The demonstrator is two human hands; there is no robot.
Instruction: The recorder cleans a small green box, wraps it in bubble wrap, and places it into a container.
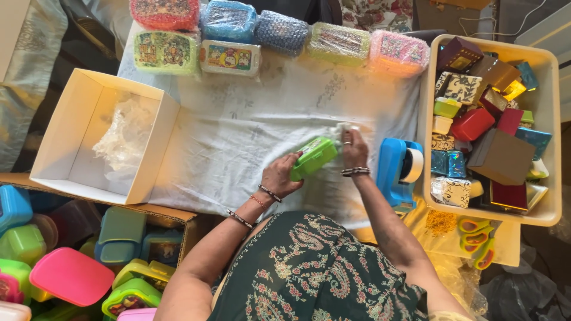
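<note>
My left hand [279, 175] grips a small green plastic lunch box [314, 157], tilted on its edge on a clear sheet of bubble wrap [250, 142] spread over the table. Beside it, my right hand [354, 150] presses down on a folded edge of the wrap, its fingers closed on it. Both wrists wear bangles. The box touches the wrap between the two hands.
A blue tape dispenser [398, 169] stands right of my right hand. A cream tub [550, 137] at the right holds several small gift boxes. An open white carton [89, 134] sits at left. Wrapped lunch boxes [229, 56] line the far edge. Loose coloured boxes [71, 276] fill the lower left.
</note>
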